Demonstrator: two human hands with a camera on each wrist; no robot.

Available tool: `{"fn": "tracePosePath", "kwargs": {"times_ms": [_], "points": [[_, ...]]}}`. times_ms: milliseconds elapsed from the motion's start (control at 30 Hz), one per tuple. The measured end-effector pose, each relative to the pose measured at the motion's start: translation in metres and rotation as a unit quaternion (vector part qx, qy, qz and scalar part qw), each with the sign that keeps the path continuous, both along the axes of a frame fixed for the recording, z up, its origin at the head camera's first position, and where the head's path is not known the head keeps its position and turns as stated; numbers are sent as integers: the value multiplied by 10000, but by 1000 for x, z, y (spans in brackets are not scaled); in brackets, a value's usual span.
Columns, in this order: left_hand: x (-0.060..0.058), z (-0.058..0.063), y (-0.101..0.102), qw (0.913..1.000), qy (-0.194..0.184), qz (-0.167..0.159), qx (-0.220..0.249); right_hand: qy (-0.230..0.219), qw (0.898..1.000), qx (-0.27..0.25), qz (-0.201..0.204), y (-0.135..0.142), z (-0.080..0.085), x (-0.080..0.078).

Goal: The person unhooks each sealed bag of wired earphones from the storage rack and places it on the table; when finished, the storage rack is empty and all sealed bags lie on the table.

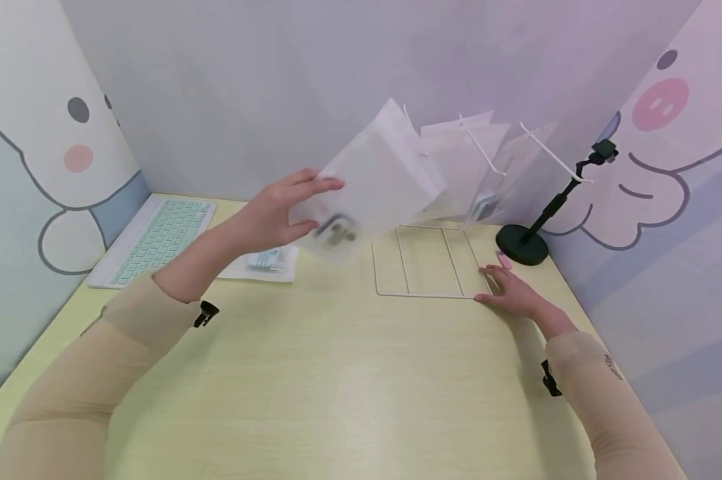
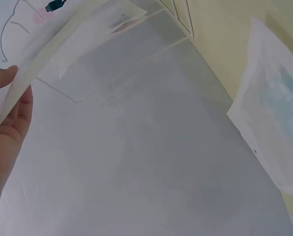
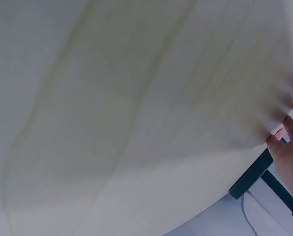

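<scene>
My left hand [image 1: 272, 208] pinches a frosted zip bag [image 1: 375, 177] by its left edge, thumb on one side and fingers on the other. Through its lower corner shows a small dark item, too blurred to name. The bag's top reaches the leftmost hook of a white wire display rack [image 1: 421, 295]; whether it hangs on that hook I cannot tell. In the left wrist view, thumb and fingers of the left hand [image 2: 8, 110] close on the bag. My right hand [image 1: 513, 291] rests at the front right corner of the rack's base, fingers spread low over the wire.
Other translucent bags [image 1: 453, 157] hang on the rack's hooks. A black stand [image 1: 523, 245] is behind my right hand, with a small pink item [image 1: 504, 260] beside it. To the left lie a white keyboard with mint keys [image 1: 163, 233] and another bag with blue contents [image 1: 268, 262].
</scene>
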State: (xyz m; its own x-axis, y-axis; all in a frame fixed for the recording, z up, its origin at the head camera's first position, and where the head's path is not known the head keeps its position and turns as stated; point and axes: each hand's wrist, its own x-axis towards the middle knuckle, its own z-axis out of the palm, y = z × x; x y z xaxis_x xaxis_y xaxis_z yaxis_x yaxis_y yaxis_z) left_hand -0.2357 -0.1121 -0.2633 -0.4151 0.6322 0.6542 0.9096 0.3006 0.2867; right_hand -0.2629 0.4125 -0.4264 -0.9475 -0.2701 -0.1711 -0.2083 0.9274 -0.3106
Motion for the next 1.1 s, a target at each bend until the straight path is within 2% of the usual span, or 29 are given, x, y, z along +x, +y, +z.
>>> {"fn": "tracePosePath", "kwargs": {"times_ms": [233,500,667,967,1100], "points": [[11,1,3,9999,-7,-58,85,23,10000,-25,9,1,-1,0],[14,2,6,9997,54,-190,152,59,10000,-1,38,1,-2,-1],[16,-2,4,9996,-107,-203,152,68,10000,-15,40,1,-1,-1],[24,-20,-14,9987,-413,300,-12,41,10000,14,31,1,-1,-2],[30,-28,-24,9958,-714,565,-64,45,10000,-27,24,0,0,0]]}}
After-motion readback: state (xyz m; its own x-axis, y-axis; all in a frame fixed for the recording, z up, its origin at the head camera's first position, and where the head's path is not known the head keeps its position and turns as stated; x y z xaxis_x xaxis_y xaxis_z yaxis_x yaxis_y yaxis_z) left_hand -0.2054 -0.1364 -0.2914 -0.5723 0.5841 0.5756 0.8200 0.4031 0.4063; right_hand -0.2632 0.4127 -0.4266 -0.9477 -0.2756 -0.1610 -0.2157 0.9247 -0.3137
